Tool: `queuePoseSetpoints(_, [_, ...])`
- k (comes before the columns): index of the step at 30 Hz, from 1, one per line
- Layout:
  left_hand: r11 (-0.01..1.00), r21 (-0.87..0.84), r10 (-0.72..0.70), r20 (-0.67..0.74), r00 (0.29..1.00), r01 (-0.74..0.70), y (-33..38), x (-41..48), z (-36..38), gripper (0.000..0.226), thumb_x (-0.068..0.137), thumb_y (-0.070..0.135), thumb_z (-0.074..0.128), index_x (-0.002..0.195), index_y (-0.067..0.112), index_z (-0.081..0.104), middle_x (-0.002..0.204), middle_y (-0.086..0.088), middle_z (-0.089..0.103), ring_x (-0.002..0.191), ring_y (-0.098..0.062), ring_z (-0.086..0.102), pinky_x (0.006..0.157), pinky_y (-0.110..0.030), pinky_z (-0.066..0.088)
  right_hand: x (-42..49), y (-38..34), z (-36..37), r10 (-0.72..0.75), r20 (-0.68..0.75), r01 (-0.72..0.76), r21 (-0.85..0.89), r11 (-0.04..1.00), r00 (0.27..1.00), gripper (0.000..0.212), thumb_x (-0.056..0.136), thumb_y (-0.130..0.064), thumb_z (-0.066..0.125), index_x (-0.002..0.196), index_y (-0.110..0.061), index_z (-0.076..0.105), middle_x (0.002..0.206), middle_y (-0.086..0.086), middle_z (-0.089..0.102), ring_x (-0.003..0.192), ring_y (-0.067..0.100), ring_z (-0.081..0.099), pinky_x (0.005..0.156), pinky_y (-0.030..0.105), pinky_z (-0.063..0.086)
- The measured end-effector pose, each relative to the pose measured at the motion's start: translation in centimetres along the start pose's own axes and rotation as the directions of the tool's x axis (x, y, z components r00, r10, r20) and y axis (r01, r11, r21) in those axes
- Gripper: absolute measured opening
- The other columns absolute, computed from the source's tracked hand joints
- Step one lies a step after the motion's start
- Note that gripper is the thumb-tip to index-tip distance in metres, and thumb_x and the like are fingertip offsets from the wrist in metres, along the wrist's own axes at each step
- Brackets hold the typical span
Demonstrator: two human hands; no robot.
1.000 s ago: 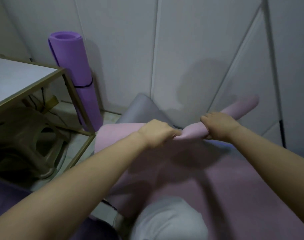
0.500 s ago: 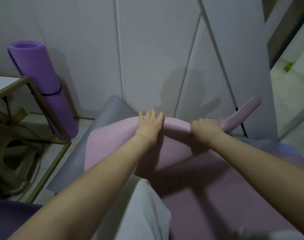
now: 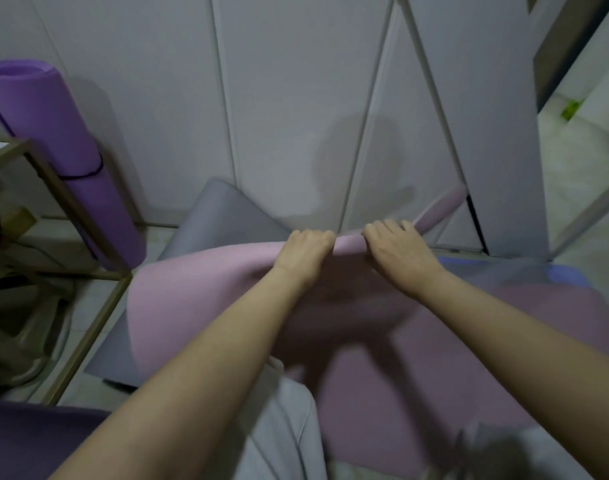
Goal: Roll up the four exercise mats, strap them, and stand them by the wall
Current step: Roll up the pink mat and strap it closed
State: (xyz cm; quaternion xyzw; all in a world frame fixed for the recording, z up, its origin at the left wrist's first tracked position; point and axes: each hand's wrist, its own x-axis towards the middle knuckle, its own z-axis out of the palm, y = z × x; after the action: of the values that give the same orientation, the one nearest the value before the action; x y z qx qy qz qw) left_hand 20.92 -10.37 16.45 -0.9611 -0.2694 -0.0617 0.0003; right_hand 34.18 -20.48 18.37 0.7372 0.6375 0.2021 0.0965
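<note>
A pink mat (image 3: 192, 306) lies spread on the floor, its far end curled into a thin roll (image 3: 434, 211) near the wall. My left hand (image 3: 305, 252) grips that rolled edge with curled fingers. My right hand (image 3: 396, 249) sits just beside it on the roll, fingers bent over the top. A purple mat (image 3: 53, 133), rolled and bound with a black strap, stands against the wall at the left. A grey mat (image 3: 220, 216) lies under the pink one, its end curving up the wall. A blue mat edge (image 3: 566, 275) shows at the right.
A metal-framed table (image 3: 71, 209) stands at the left with a plastic stool (image 3: 22, 323) beneath it. White wall panels (image 3: 296, 98) rise straight ahead. A doorway (image 3: 587, 133) opens at the right. A dark purple surface (image 3: 26, 441) shows at the lower left.
My left hand, flat on the roll half a second ago, now curls over it, closer to my right hand. The view has shifted a little, with the purple roll nearer the left edge.
</note>
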Motion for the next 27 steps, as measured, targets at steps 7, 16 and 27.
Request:
queuePoseSetpoints(7, [1.0, -0.028, 0.004, 0.015, 1.0, -0.004, -2.0, -0.9, -0.3, 0.017, 0.091, 0.015, 0.047, 0.105, 0.009, 0.054, 0.111, -0.013, 0.061, 0.103, -0.034, 0.056, 0.078, -0.039, 0.036, 0.5, -0.2, 1.5, -0.076, -0.064, 0.076, 0.002, 0.997, 0.995, 0.04, 0.056, -0.026, 0.083, 0.08, -0.008, 0.057, 0.072, 0.011, 0.057, 0.068, 0.029, 0.059, 0.085, 0.042, 0.042])
queuePoseSetpoints(16, [0.975, 0.039, -0.224, 0.193, 0.955, 0.221, -2.8, -1.3, 1.9, 0.048, 0.083, 0.02, 0.066, 0.123, 0.012, 0.04, 0.127, -0.01, 0.05, 0.121, -0.029, 0.041, 0.099, -0.041, 0.029, 2.4, -2.7, 1.1, -0.103, 0.342, 0.077, 0.09, 0.993, 0.934, 0.053, 0.092, -0.057, 0.042, 0.121, -0.013, 0.05, 0.123, 0.01, 0.06, 0.112, 0.029, 0.057, 0.084, 0.036, 0.043])
queuePoseSetpoints(27, [0.987, -0.015, -0.158, 0.076, 0.984, 0.16, -1.1, -1.2, 3.1, 0.066, 0.082, 0.048, 0.065, 0.125, 0.009, 0.034, 0.125, -0.01, 0.04, 0.116, -0.028, 0.041, 0.096, -0.04, 0.032, 5.5, -1.9, -0.4, -0.09, 0.474, 0.001, 0.185, 0.983, 0.876, 0.066, 0.082, -0.066, 0.052, 0.117, -0.01, 0.057, 0.122, 0.014, 0.06, 0.112, 0.032, 0.057, 0.086, 0.036, 0.044])
